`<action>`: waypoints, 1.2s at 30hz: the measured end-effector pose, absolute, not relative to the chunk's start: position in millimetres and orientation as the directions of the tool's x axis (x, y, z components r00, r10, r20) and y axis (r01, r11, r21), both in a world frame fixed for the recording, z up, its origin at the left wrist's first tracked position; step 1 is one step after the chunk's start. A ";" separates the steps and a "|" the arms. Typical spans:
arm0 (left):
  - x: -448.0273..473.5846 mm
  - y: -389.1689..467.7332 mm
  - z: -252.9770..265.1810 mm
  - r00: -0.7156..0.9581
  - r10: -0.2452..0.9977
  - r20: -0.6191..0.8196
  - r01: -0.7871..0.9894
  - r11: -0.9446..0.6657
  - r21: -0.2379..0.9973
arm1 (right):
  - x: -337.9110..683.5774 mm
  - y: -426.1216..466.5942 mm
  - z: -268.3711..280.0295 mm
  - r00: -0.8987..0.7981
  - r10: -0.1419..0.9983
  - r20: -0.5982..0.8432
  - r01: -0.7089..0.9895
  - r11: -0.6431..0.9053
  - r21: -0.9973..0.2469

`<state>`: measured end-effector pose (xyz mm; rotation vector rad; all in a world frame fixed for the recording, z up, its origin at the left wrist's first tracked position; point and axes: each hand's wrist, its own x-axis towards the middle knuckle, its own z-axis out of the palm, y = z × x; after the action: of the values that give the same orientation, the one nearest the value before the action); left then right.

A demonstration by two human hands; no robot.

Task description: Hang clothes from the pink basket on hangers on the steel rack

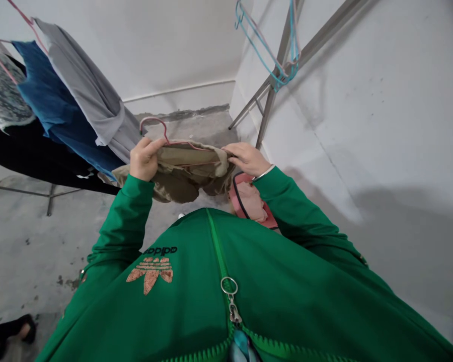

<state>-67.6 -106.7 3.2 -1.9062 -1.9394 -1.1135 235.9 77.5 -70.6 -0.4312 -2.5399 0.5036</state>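
An olive-brown garment (177, 186) hangs between my two hands in front of my body, its upper edge spread sideways. Inside that edge sits a pink hanger (162, 123), its hook standing up beside my left hand. My left hand (143, 158) is closed round the garment's left side, close to the base of the hook. The opposite end of the edge is pinched between the fingers of my right hand (249, 158). Folds hide the lower part of the garment, so I cannot tell its exact kind.
Hanging at the left are a grey garment (81, 75), a blue one (56, 100) and a black one (22, 146). Several blue and pink hangers (281, 75) hang from a metal frame (266, 113) by the right wall. Below stands a pink container (272, 219). Someone's foot (28, 329) shows lower left.
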 end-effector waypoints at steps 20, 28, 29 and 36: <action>-109.6 -112.6 -32.1 -0.129 0.971 0.203 0.932 0.048 0.359 | 225.0 33.7 -69.7 -0.411 0.643 0.646 0.495 0.753 -0.433; -131.0 -108.4 -56.5 -0.236 0.964 0.120 0.879 0.159 0.449 | 249.7 47.8 -50.7 -0.455 0.654 0.604 0.403 0.756 -0.516; -136.0 -108.5 -53.1 -0.261 0.955 0.138 0.881 0.178 0.439 | 251.9 48.5 -49.4 -0.464 0.656 0.595 0.400 0.755 -0.520; -108.6 -112.1 -19.7 -0.270 0.858 0.437 0.922 0.100 0.374 | 246.5 38.0 -52.5 -0.456 0.674 0.582 0.340 0.736 -0.586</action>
<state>-108.6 -112.1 -19.7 -1.8278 -2.2469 -0.9010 246.5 38.0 -52.5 -0.7640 -2.0775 0.4941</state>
